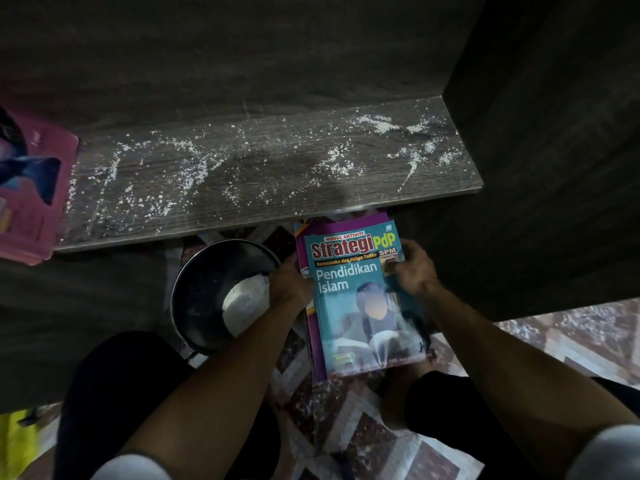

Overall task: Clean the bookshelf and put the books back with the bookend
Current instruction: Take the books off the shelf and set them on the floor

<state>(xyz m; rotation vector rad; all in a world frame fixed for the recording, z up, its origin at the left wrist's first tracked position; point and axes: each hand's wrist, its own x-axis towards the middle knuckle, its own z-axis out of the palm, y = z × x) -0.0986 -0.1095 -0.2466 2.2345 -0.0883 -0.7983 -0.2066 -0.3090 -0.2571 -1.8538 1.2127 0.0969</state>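
A dark wooden shelf board (263,174) runs across the middle, strewn with white crumbs and powder. Below its front edge, over the floor, I hold a stack of books (360,306); the top one is teal with "Strategi PdP Pendidikan Islam" on its cover, and a purple one lies beneath. My left hand (291,282) grips the stack's left edge. My right hand (412,268) grips its right edge near the top. A pink book (31,188) lies on the shelf's left end. No bookend is visible.
A dark round bowl (207,292) holding white powder sits on the floor left of the books. The shelf's dark side panel (540,168) rises at the right. Patterned floor tiles (554,341) show below. My knees are at the bottom, and something yellow (17,445) lies bottom left.
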